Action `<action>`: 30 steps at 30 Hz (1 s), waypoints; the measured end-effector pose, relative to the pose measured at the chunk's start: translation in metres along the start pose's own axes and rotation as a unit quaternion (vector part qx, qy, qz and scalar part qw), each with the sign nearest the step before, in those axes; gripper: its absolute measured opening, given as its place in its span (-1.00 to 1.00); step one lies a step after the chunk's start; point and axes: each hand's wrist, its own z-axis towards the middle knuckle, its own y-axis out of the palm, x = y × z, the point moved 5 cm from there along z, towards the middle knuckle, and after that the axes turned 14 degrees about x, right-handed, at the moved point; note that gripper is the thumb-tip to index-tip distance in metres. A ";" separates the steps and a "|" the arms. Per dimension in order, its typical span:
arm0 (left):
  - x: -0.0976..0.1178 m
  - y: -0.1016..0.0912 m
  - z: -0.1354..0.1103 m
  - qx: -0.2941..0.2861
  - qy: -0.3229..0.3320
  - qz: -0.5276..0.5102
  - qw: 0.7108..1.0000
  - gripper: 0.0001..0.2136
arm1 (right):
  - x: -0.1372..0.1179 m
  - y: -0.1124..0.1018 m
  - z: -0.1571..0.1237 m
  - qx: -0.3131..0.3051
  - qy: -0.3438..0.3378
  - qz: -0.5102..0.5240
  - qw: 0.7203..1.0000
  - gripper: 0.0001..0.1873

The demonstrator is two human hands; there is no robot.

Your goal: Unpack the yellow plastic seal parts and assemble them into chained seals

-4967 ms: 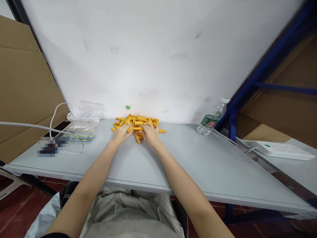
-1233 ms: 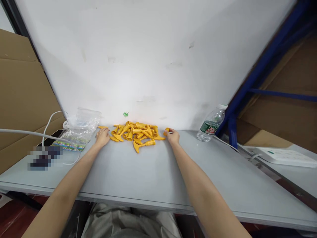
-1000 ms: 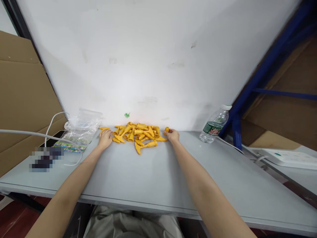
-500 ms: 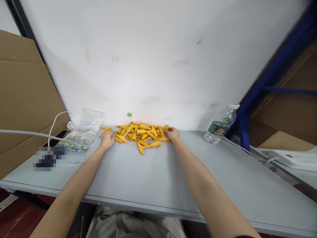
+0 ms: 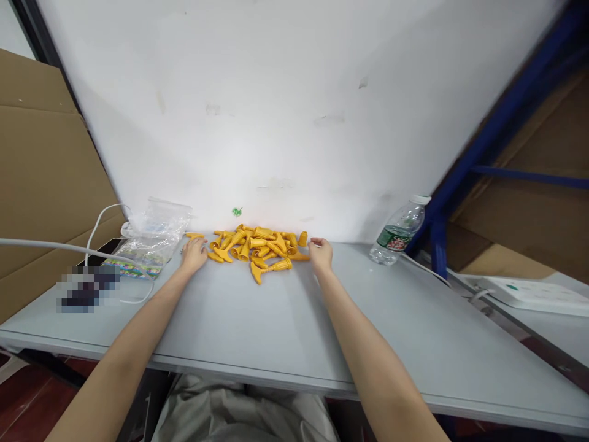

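Note:
A heap of yellow plastic pieces (image 5: pixel 257 243) lies on the table against the white wall. Several have a ribbed cup at one end and a curved crossbar at the other. My left hand (image 5: pixel 194 252) rests at the heap's left side, fingers spread and holding nothing visible. Just beyond its fingertips is a separate yellow curved piece (image 5: pixel 195 236). On the right, my right hand (image 5: pixel 321 253) has loosely bent fingers, with no piece visible in them. A small gap parts it from an upright yellow cup-shaped piece (image 5: pixel 302 238).
A clear plastic bag (image 5: pixel 161 230) and a white cable (image 5: pixel 99 252) lie at the left, beside a cardboard box (image 5: pixel 41 184). To the right stand a water bottle (image 5: pixel 399 232), a blue metal frame (image 5: pixel 439 245) and a white power strip (image 5: pixel 529 294).
My right hand has let go of the upright yellow cup-shaped piece and drawn slightly away to its right. My left hand has shifted slightly away from the heap, its fingers more spread.

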 end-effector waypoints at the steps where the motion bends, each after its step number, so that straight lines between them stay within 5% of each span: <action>1: 0.001 0.000 0.001 0.000 -0.003 0.002 1.000 -0.64 | -0.003 -0.002 -0.006 -0.005 -0.006 0.009 1.000 -0.77; 7: 0.016 0.007 0.012 -0.026 -0.012 -0.008 1.000 -0.65 | -0.012 -0.004 -0.036 -0.045 -0.094 0.022 0.994 -0.74; 14: 0.024 0.029 0.023 -0.102 -0.187 -0.053 0.976 -0.62 | -0.028 -0.003 -0.051 -0.062 -0.250 -0.007 0.966 -0.71; 18: 0.026 0.014 0.031 0.022 -0.212 -0.091 0.973 -0.78 | -0.042 -0.007 -0.058 -0.049 -0.298 0.023 0.953 -0.73; 24: 0.038 -0.044 0.035 0.251 -0.221 -0.209 0.919 -0.87 | -0.078 -0.016 -0.079 -0.062 -0.333 0.100 0.935 -0.75; 27: 0.062 -0.060 0.025 0.283 -0.197 -0.310 0.886 -0.82 | -0.095 -0.015 -0.094 -0.109 -0.324 0.137 0.930 -0.72; 30: 0.098 -0.056 -0.001 0.252 -0.136 -0.399 0.871 -0.78 | -0.104 -0.009 -0.110 -0.176 -0.299 0.161 0.924 -0.63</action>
